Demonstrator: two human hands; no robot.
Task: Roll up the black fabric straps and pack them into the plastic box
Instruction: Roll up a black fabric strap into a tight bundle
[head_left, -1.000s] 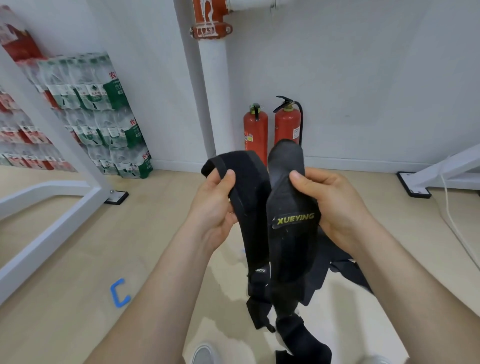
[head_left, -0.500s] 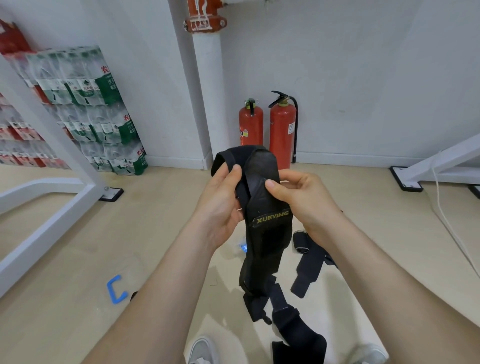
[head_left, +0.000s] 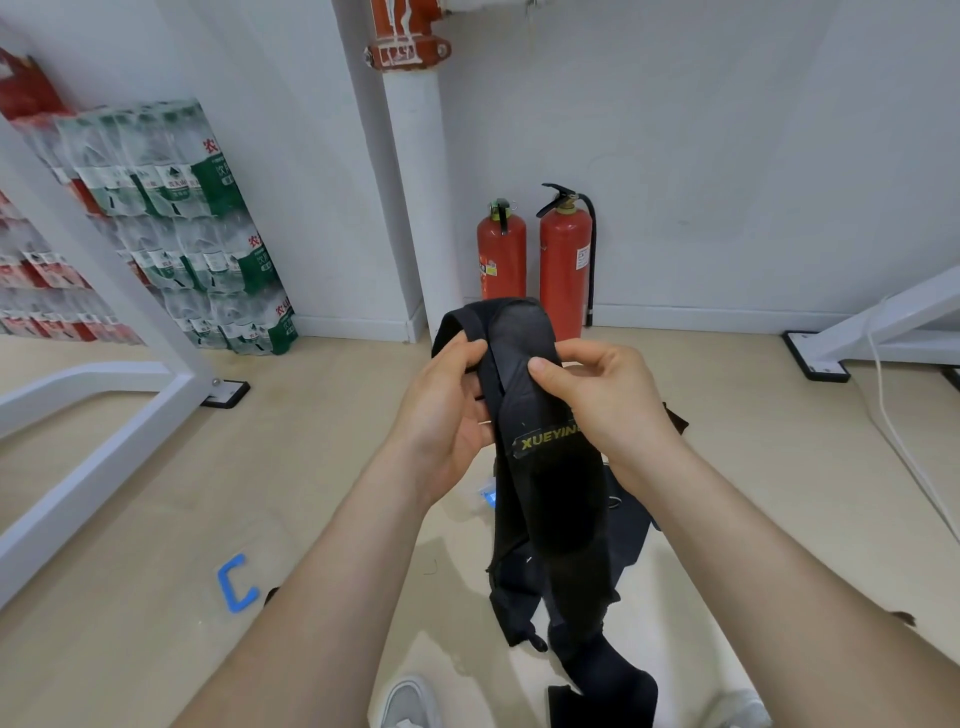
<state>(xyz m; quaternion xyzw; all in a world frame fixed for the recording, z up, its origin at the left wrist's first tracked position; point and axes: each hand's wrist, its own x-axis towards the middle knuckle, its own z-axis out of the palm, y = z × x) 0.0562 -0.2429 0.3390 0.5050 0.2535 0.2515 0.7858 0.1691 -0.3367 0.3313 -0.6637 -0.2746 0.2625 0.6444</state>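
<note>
A black fabric strap (head_left: 550, 499) with a yellow "XUEYING" label hangs in front of me, folded over at its top. My left hand (head_left: 447, 410) pinches the narrow left band near the fold. My right hand (head_left: 608, 400) grips the wide padded part, thumb on its front just above the label. The strap's lower end trails down to the floor between my shoes. More black fabric (head_left: 634, 525) shows behind the hanging strap, low on the right. No plastic box is in view.
Two red fire extinguishers (head_left: 535, 260) stand against the wall beside a white pipe (head_left: 415, 182). Packs of bottled water (head_left: 197, 228) are stacked at the left. White table legs (head_left: 104, 415) cross the left, another frame (head_left: 883, 322) and a white cable sit right. A blue mark (head_left: 236, 582) is on the floor.
The two strap ends have been brought together and lowered. My hands have closed in toward each other, and the right thumb now sits over the wide part above the label.
</note>
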